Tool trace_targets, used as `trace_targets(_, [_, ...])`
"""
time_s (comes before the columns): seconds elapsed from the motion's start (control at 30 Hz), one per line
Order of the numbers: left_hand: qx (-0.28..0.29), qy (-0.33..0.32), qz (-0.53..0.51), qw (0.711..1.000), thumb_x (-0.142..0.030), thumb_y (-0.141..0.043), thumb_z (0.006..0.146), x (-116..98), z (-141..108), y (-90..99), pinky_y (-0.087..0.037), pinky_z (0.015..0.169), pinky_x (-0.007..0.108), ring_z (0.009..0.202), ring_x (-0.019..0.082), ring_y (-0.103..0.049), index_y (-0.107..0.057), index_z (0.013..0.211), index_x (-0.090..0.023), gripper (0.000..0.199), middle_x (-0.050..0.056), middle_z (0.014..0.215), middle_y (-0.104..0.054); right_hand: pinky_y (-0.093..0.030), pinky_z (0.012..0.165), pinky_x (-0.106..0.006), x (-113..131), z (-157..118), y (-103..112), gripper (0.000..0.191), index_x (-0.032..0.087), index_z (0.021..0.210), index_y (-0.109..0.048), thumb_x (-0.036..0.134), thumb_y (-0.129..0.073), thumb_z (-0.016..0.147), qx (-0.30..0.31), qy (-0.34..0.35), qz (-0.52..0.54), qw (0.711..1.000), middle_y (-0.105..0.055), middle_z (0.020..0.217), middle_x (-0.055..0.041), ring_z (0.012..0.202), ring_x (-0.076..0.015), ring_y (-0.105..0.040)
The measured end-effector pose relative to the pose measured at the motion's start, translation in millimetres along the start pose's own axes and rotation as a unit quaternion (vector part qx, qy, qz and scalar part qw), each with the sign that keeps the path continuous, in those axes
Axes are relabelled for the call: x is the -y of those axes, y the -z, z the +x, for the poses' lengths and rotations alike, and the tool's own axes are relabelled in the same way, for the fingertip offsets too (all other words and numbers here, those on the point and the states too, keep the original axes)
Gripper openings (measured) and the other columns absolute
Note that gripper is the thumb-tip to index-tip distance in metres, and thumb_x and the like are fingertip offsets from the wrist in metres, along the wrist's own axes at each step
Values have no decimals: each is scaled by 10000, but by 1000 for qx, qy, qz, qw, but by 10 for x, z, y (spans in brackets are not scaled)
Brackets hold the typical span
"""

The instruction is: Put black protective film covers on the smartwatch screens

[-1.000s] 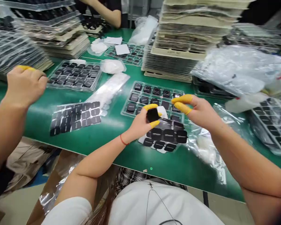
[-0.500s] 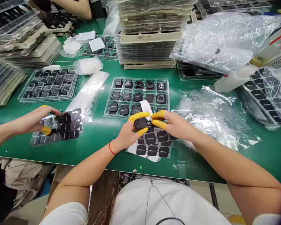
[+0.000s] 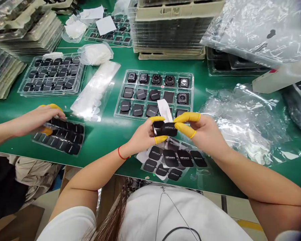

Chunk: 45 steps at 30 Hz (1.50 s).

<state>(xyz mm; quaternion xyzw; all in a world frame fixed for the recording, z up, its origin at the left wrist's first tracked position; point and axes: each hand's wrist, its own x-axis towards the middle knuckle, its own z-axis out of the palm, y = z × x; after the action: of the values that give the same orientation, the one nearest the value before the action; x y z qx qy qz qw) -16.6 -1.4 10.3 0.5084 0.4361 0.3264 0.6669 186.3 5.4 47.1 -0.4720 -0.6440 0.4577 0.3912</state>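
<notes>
My left hand (image 3: 142, 135), with yellow finger cots, grips a smartwatch body (image 3: 158, 127) by its edges, its dark glossy face showing. Between the thumb and finger of my right hand (image 3: 207, 132), also in yellow cots, is one end of a black HiFuture film sticker (image 3: 170, 129), lying close against the watch. A white strip (image 3: 165, 108) rises behind my left fingertips; whether they hold it I cannot tell. Below lie sheets of black stickers (image 3: 170, 158). Beyond, a clear tray (image 3: 119, 95) carries several watch bodies, some with black HiFuture covers.
At left, a co-worker's hand (image 3: 37, 118) holds another sticker sheet (image 3: 69, 147). A filled tray (image 3: 81, 80) and clear film strip (image 3: 95, 90) lie beyond it. Stacked trays (image 3: 170, 36) stand at the back, crumpled plastic (image 3: 245, 124) and a white bottle (image 3: 278, 78) at right.
The black sticker in my right hand now stretches flat beside the watch, its lettering visible. The watch has turned in my left hand. The view has tilted down; the co-worker's sheet has shifted.
</notes>
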Motion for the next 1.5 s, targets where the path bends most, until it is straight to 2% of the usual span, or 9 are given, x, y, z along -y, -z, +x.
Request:
trace_targets(0.1, [34, -22, 58, 998, -235, -755, 761, 39, -63, -38, -579, 843, 308, 962, 178, -692, -506, 1267, -249, 564, 47, 1148, -666, -547, 742, -321, -33, 58, -29, 187, 226, 768, -709, 392, -788, 737, 49, -156, 98, 982, -704, 789, -11, 738, -166, -656])
trace_targets(0.27, [46, -58, 95, 993, -243, -742, 776, 78, -82, -21, -580, 814, 270, 928, 149, -688, -506, 1286, -253, 563, 38, 1164, -667, -540, 752, -295, -88, 72, -118, 232, 227, 748, -715, 396, -846, 658, 72, -203, 151, 965, -709, 789, -2, 753, -151, -652])
trace_targets(0.9, [50, -64, 105, 991, -253, -724, 797, 98, -65, -6, -574, 780, 268, 863, 129, -678, -481, 1305, -242, 563, 44, 1157, -667, -522, 779, -346, -143, 31, -128, 161, 212, 833, -708, 370, -693, 803, 80, -141, 37, 986, -716, 905, -40, 837, -199, -657])
trace_targets(1.0, [56, -56, 103, 992, -250, -711, 802, 83, -62, -7, -570, 776, 280, 858, 139, -678, -481, 1302, -243, 551, 39, 1120, -671, -504, 806, -392, -151, 19, -111, 144, 221, 839, -704, 352, -645, 834, 65, -66, -57, 994, -710, 883, -48, 833, -216, -648])
trace_targets(1.1, [56, -52, 112, 991, -273, -706, 807, 77, -65, -14, -560, 745, 276, 847, 141, -668, -484, 1306, -253, 546, 41, 1115, -667, -461, 869, -478, -150, -21, -128, 224, 222, 960, -702, 384, -684, 807, 17, 45, -199, 979, -699, 900, -78, 888, -278, -630])
trace_targets(1.2, [60, -61, 145, 986, -290, -719, 794, 80, -70, -29, -532, 685, 260, 800, 134, -647, -523, 1259, -251, 506, 41, 1089, -675, -479, 852, -473, -123, -50, -183, 525, 216, 1193, -625, 419, -772, 731, 73, 47, -215, 973, -699, 1069, -100, 969, -314, -631])
trace_targets(1.3, [62, -50, 126, 989, -291, -708, 801, 67, -71, -46, -525, 663, 267, 751, 131, -646, -501, 1278, -256, 521, 27, 998, -686, -507, 796, -382, -88, 77, -191, 332, 238, 1149, -640, 368, -656, 845, 128, -4, -141, 982, -711, 1072, -54, 933, -248, -657])
trace_targets(1.43, [12, -27, 32, 999, -267, -678, 831, 9, -66, -21, -546, 777, 321, 882, 180, -698, -211, 1480, -270, 799, 20, 902, -701, -487, 727, -351, -154, 658, -63, 193, 197, 982, -687, 325, -573, 893, -18, -18, -174, 984, -706, 916, -58, 801, -218, -634])
trace_targets(1.5, [-1, -13, 29, 999, -247, -670, 829, -15, -63, 11, -538, 784, 323, 906, 187, -700, -237, 1470, -248, 773, 34, 911, -705, -476, 764, -379, -255, 1006, 12, 218, 177, 997, -694, 284, -521, 918, -99, -6, -261, 960, -703, 953, -87, 842, -241, -623])
